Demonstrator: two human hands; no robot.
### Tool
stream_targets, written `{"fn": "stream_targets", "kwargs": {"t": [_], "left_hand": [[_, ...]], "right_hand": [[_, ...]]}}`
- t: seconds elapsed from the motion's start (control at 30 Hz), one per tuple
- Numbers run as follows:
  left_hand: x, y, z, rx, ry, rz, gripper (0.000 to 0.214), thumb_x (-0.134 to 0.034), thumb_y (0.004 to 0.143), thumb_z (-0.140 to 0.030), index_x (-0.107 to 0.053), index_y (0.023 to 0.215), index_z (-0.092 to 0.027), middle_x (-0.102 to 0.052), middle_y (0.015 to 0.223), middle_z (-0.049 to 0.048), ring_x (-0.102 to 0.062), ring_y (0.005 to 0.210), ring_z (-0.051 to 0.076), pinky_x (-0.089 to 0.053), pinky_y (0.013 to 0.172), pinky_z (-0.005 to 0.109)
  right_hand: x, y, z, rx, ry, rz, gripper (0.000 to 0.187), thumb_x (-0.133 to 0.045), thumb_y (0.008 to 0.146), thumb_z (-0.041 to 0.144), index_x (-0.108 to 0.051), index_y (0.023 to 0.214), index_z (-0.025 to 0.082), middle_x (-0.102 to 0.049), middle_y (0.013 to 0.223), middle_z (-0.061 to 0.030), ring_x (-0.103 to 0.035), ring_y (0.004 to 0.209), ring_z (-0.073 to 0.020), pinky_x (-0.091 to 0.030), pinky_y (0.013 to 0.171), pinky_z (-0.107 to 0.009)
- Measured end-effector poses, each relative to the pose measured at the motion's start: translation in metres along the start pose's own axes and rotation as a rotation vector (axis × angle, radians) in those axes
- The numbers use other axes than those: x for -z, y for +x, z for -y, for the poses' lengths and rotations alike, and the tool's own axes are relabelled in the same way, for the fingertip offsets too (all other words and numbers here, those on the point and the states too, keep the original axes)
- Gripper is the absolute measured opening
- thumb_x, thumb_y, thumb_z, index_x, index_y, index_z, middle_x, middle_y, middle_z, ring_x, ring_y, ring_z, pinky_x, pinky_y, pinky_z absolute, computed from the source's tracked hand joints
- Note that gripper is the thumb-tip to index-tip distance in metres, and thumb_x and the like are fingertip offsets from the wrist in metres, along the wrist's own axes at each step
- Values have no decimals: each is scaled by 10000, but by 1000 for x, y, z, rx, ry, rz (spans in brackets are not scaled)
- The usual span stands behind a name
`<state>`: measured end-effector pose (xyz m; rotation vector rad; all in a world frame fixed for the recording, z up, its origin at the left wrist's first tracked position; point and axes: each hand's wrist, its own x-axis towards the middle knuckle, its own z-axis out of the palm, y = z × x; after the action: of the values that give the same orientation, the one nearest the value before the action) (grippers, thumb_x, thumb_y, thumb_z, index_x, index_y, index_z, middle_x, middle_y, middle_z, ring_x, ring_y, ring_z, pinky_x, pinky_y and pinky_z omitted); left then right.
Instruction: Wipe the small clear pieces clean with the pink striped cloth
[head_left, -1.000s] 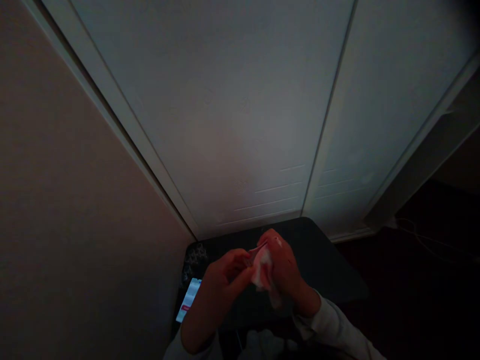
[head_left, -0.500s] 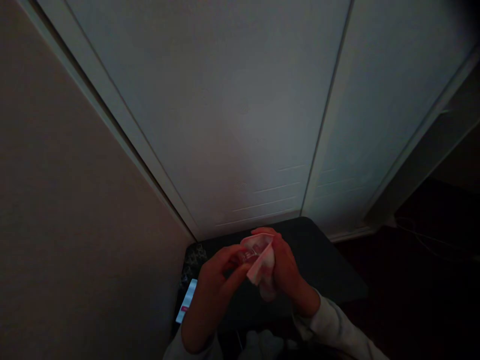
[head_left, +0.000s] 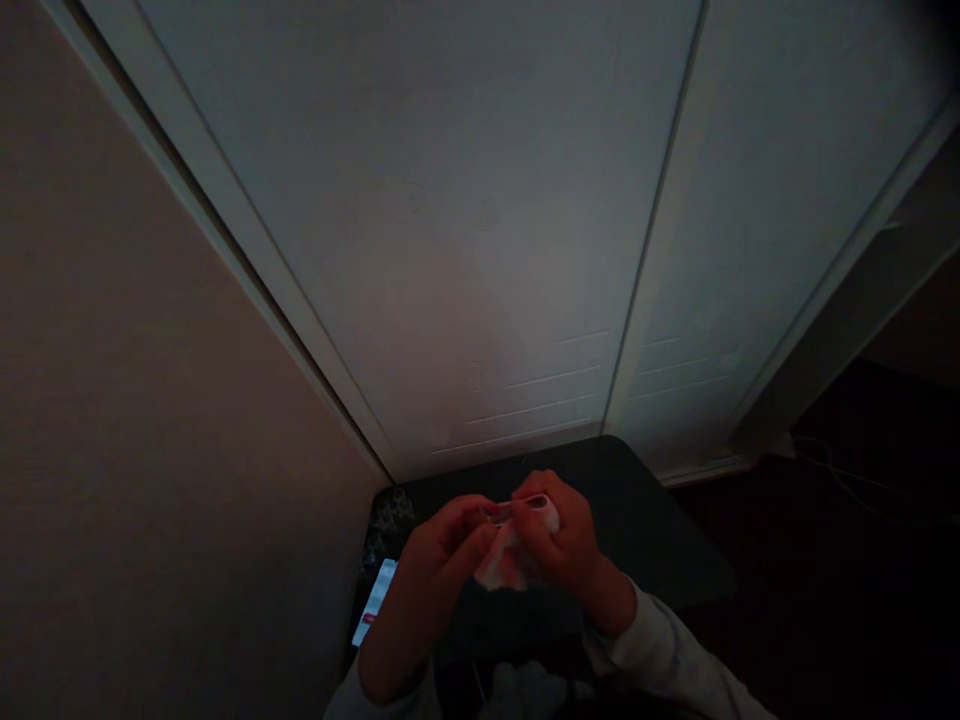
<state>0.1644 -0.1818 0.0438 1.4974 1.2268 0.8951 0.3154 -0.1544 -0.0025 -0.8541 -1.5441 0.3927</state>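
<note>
Over the dark table, both of my hands meet at a small pink-and-white cloth pouch [head_left: 508,562]. My left hand [head_left: 442,560] pinches its left edge between thumb and fingertips. On the other side my right hand [head_left: 562,535] grips the rim, its thumb in front and the fingers curled behind. Between the hands the mouth is drawn into a narrow slit, with a dark gap showing near the right thumb. The cloth hangs below the fingers. What lies inside is hidden, and the light is dim.
A lit phone [head_left: 375,600] lies at the left of the dark table [head_left: 637,530], partly behind my left forearm. Several small clear pieces [head_left: 390,512] sit at the back left corner. White panels [head_left: 480,250] rise behind, a wall [head_left: 187,450] at left. A cable [head_left: 832,465] runs at right.
The pouch's mouth, wide with clear pieces visible in it before, is now pulled narrow. My right hand has shifted from around its side to pinching the rim, and the cloth hangs lower left.
</note>
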Motion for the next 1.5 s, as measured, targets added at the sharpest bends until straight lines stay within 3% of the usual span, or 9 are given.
{"fn": "stream_targets", "kwargs": {"t": [0.27, 0.67, 0.8, 1.17, 1.37, 1.5], "left_hand": [[-1, -4, -2, -100, 155, -22, 248, -544, 815, -321, -656, 993, -188, -653, 765, 10, -571, 672, 155, -437, 597, 232], [-2, -8, -4, -347, 390, -52, 219, -581, 811, -186, -645, 1014, -237, -674, 944, 35, -599, 822, 175, -464, 785, 265], [-2, -7, -4, -328, 367, -55, 220, -585, 805, -180, -645, 1009, -238, -670, 926, 29, -593, 805, 173, -460, 761, 260], [-6, -7, 1, -153, 59, -53, 179, -597, 801, -320, -638, 919, -192, -600, 733, -8, -548, 681, 139, -431, 616, 223], [-7, -6, 5, -116, -61, -73, 233, -612, 801, -370, -622, 966, -205, -603, 756, -12, -546, 684, 128, -431, 615, 214], [-12, -7, 5, -129, -147, -92, 219, -618, 805, -354, -604, 969, -210, -597, 751, -22, -544, 684, 117, -436, 622, 202]], "right_hand": [[0, 0, 4, -127, 77, 2, 155, -487, 814, 253, -528, 670, 213, -567, 558, 17, -502, 469, -124, -378, 463, -249], [-2, -5, 2, -352, 288, -9, 208, -498, 830, 334, -524, 667, 208, -549, 533, 34, -506, 463, -121, -377, 439, -227], [-3, -4, 4, -384, 311, -18, 202, -497, 822, 335, -523, 663, 212, -569, 532, 30, -527, 466, -129, -395, 442, -230], [0, -7, 1, -276, 348, -19, 121, -572, 751, 332, -557, 742, 212, -578, 588, 28, -526, 470, -122, -404, 428, -217], [-1, -12, 2, -286, 501, 11, 230, -618, 773, 416, -571, 906, 234, -644, 702, 8, -588, 560, -148, -464, 494, -238], [-4, -14, 8, -340, 678, -18, 345, -483, 852, 537, -544, 1033, 250, -684, 806, -18, -629, 644, -170, -504, 560, -273]]}}
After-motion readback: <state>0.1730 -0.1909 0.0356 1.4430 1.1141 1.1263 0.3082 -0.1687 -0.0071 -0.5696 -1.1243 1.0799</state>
